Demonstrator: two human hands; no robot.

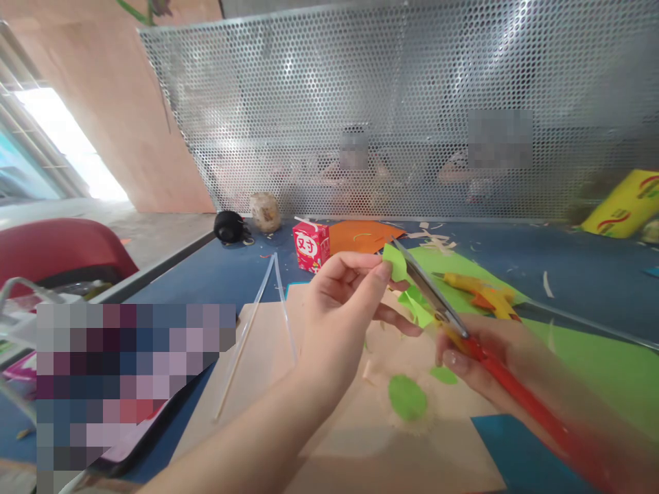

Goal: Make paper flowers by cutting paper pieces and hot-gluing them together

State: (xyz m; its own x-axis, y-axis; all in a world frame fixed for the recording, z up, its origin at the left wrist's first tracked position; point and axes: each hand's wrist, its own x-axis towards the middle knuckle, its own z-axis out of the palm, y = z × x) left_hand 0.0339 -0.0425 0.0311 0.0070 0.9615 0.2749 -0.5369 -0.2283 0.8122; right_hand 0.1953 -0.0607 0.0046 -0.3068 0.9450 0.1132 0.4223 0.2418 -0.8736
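- The fingers [378, 274] of the left hand [340, 309] are pinched narrow on a small light-green paper scrap [397, 264], thumb and forefinger meeting at its left edge and holding it up above the worktop.
- The right hand [478, 357] has its fingers [453, 360] wrapped around the red handles of a pair of red-handled metal scissors [437, 302]; this hand is blurred, so the exact grip is hard to make out.
- The scissors' grey blades slant up and to the left, and their tip lies against the right edge of the light-green scrap.
- Just below the blades hangs a folded piece of the same light-green paper [418, 307], which touches the left hand's lower fingers.
- Under both hands lies a tan cardboard sheet [340, 439], and on it an oval light-green cut-out [407, 397] with a smaller green sliver [443, 374] close beside it.
- Two thin clear plastic sticks [268, 295] lie across the left part of the cardboard and the blue worktop [226, 274].
- Farther back stands a small red carton [311, 245] with white characters that read "又寸", touching an orange paper sheet [360, 237].
- A large light-green paper sheet [607, 363] spreads to the right, and a yellow-and-orange tool [478, 288] rests on it.
- A yellow package with red markings [625, 202] leans at the far right; its writing is too blurred to read.
- A perforated metal screen [360, 103] closes the back of the worktop, with people seated behind it.
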